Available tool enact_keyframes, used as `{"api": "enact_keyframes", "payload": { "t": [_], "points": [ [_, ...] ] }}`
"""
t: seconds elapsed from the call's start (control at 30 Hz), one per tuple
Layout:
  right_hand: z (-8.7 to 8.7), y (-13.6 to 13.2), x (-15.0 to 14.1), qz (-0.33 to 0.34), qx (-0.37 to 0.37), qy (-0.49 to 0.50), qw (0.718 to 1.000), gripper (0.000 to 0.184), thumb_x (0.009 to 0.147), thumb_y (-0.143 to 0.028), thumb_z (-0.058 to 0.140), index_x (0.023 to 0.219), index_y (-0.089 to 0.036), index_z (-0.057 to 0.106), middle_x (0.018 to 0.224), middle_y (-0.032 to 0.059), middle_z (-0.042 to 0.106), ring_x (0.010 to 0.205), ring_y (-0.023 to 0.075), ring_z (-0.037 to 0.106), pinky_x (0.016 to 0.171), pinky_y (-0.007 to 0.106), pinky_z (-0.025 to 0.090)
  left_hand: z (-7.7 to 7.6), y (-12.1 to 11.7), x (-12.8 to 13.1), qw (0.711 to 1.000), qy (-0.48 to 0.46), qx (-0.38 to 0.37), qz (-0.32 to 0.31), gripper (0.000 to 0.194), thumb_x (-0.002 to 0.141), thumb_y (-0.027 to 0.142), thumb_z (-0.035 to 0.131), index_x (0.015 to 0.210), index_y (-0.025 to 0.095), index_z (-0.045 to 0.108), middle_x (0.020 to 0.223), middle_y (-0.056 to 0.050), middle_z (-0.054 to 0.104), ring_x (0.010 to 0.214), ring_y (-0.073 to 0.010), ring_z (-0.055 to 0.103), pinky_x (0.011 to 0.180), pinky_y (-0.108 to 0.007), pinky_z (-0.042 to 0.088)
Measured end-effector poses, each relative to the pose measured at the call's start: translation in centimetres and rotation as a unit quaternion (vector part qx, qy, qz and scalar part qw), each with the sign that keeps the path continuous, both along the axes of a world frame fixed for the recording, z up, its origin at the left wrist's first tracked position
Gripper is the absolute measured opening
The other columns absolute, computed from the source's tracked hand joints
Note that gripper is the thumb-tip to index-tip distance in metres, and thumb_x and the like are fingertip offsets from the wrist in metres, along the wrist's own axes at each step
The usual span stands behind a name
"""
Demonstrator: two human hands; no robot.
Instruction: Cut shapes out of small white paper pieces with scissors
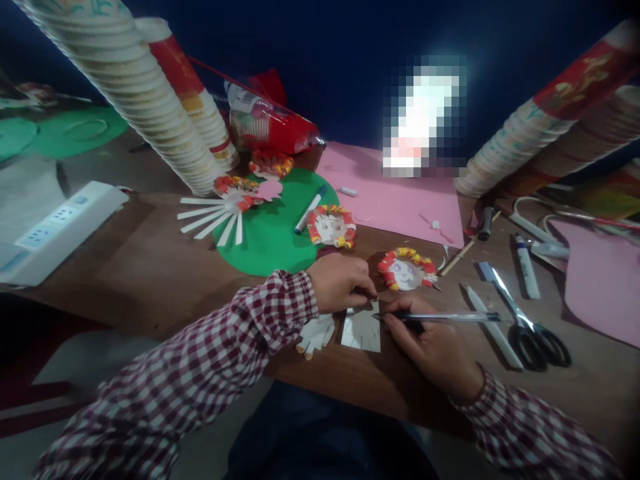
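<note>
Near the front edge of the table lies a small piece of white paper (367, 333) with thin dark lines drawn on it. The bent fingers of my left hand (341, 283) are closed at its upper edge, thumb and fingertips close together. A clear-barrelled pen (460, 317) is gripped in my right hand (434, 343), its dark tip over the paper's right side. To the left, partly under my left wrist, is a white paper cutout (316, 333) with orange-tipped ends. Just beyond my hands sits a red-and-yellow ring with a drawn face (406, 272).
Scissors (530, 337), a white pen (493, 327) and a marker (527, 267) lie at right. Behind are a green sheet (265, 247), a pink sheet (400, 200) and another ringed face (330, 227). Tall paper-cup stacks (135, 93) lean on both sides. A power strip (55, 230) lies left.
</note>
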State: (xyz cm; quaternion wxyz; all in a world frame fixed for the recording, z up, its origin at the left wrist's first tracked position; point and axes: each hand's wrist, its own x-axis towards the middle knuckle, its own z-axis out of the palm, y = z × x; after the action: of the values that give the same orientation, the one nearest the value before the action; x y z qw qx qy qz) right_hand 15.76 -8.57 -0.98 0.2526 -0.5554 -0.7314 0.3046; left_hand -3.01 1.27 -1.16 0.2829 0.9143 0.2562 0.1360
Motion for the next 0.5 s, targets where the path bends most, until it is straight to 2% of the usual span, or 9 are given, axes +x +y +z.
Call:
{"api": "enact_keyframes", "payload": {
  "t": [0.5],
  "points": [
    [0.02,0.09,-0.17,-0.004,0.007,-0.002,1.000,0.005,0.086,-0.022,0.051,0.087,-0.021,0.055,0.080,0.0031,0.063,0.075,0.0190,0.061,0.062,0.026,0.047,-0.26,0.08,0.02,1.000,-0.002,0.010,-0.004,0.016,0.071,0.023,0.063,0.085,0.023,0.071,0.079,0.000,0.064,0.071,-0.0108,0.057,0.060,-0.022,0.038]
  ]
}}
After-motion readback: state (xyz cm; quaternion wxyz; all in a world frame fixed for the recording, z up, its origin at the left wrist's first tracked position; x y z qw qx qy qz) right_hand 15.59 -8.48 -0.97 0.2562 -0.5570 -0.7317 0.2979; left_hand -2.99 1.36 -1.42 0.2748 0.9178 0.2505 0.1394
